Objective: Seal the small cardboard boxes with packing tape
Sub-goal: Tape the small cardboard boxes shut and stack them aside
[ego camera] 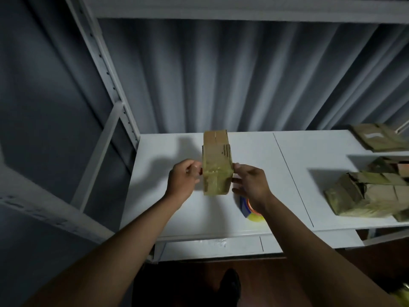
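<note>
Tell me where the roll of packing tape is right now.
In the head view the tape roll lies on the white shelf, partly hidden under the right hand, just below and right of the held box.

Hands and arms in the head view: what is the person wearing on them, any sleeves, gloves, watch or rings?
Both arms are bare from where they enter the frame down to the wrists; no sleeve edge shows. The left hand and the right hand are ungloved. No watch, bracelet or ring shows on either, though the picture is dim and slightly blurred, so small jewellery could be missed.
</note>
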